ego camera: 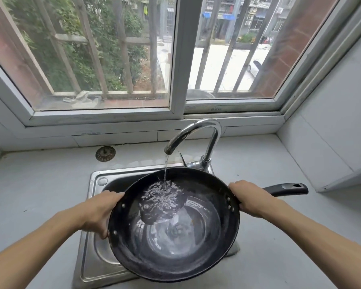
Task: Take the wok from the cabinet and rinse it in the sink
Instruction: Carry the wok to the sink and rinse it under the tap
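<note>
Below window, over sink (88, 207), left hand (101, 213) and right hand (249, 198) both grip wok (175, 243) under faucet (196, 134); tilt slowly, swirling water round.

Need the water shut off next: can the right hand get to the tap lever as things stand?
Probably not right away: the right hand grips the wok at its handle end, and the tap lever lies beyond the wok's far rim. Once freed, the way looks clear.

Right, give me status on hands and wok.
Left hand and right hand both gripping wok rim. Wok over sink, faucet running into it. Nothing in the way.
</note>
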